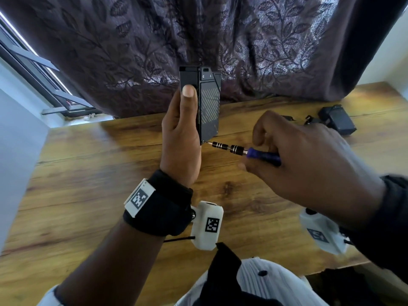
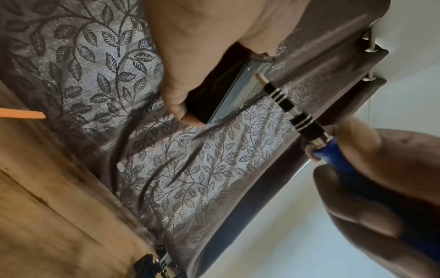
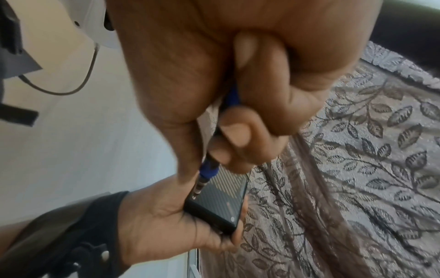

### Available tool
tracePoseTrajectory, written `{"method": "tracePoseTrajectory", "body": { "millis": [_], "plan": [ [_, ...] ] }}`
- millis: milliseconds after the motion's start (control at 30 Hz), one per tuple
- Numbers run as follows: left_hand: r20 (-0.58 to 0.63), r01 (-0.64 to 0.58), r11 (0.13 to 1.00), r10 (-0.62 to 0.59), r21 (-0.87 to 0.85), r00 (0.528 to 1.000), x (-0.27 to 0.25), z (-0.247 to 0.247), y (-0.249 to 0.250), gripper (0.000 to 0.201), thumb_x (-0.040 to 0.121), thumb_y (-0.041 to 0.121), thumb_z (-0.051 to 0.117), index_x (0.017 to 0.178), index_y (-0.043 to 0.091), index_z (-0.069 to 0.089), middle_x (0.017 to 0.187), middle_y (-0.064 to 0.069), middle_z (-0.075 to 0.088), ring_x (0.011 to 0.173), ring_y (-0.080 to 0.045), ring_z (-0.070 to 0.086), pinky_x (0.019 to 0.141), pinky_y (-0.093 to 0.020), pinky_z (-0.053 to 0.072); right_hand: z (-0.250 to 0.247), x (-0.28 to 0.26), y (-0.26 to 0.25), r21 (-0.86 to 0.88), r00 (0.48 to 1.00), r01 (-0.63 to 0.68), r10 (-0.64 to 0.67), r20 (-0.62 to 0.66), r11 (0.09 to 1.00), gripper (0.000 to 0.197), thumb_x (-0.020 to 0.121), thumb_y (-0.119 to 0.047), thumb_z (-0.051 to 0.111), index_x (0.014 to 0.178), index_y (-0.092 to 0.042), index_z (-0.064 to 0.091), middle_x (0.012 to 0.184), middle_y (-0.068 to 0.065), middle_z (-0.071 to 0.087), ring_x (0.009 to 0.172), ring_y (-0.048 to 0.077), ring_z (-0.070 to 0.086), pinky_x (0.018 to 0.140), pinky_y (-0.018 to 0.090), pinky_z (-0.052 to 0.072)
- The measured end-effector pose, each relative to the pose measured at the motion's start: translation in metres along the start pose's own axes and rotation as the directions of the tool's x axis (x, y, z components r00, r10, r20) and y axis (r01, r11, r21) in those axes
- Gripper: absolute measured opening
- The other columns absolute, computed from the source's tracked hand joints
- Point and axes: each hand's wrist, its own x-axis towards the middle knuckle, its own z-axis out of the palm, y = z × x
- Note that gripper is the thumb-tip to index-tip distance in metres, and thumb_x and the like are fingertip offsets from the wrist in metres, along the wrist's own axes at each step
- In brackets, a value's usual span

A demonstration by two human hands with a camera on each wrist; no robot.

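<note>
My left hand (image 1: 182, 138) grips a black rectangular device (image 1: 208, 107) upright above the wooden table (image 1: 88, 184), thumb along its near edge. The device's back has a striped carbon-like panel (image 3: 219, 195). My right hand (image 1: 309, 160) holds a blue-handled precision screwdriver (image 1: 262, 154) with a black and silver shaft (image 2: 285, 101). Its tip touches the device's lower corner (image 1: 204, 142). In the left wrist view the device (image 2: 214, 99) sits in my left hand (image 2: 202, 56), with the bit at its edge. In the right wrist view my right hand (image 3: 238, 122) curls round the screwdriver's blue handle (image 3: 209, 169).
A dark leaf-patterned curtain (image 1: 198, 40) hangs behind the table. A black box-like part (image 1: 337, 119) and small black pieces (image 1: 309, 120) lie at the table's far right. An open window (image 1: 44, 74) is at the left. An orange strip (image 2: 21, 113) shows at the left wrist view's edge.
</note>
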Motion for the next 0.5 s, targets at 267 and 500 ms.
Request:
{"method": "tracePoseTrajectory", "body": {
  "millis": [267,500],
  "plan": [
    [-0.035,0.069,0.989,-0.065,0.131,0.997,0.0,-0.014,-0.019,0.031,0.105,0.051,0.045,0.128,0.029,0.046,0.118,0.022,0.054,0.113,0.023,0.053,0.103,-0.009,0.04,0.004,0.0,-0.001,0.12,0.997,-0.028,0.037,-0.073,0.992,0.034,0.085,-0.057,0.061,0.072,-0.026,0.063,0.058,-0.01,0.06,0.05,0.006,0.053,0.049,0.024,0.043],
    [-0.029,-0.026,0.988,0.031,0.154,0.999,0.005,-0.004,-0.001,0.034,0.105,0.049,0.044,0.111,0.017,0.052,0.103,-0.005,0.053,0.099,-0.013,0.055,0.085,-0.05,0.05,0.007,0.003,0.003,0.127,0.997,-0.017,0.025,-0.066,0.992,0.034,0.081,-0.063,0.059,0.08,-0.029,0.056,0.061,-0.015,0.057,0.055,0.001,0.054,0.048,0.022,0.039]
  ]
}}
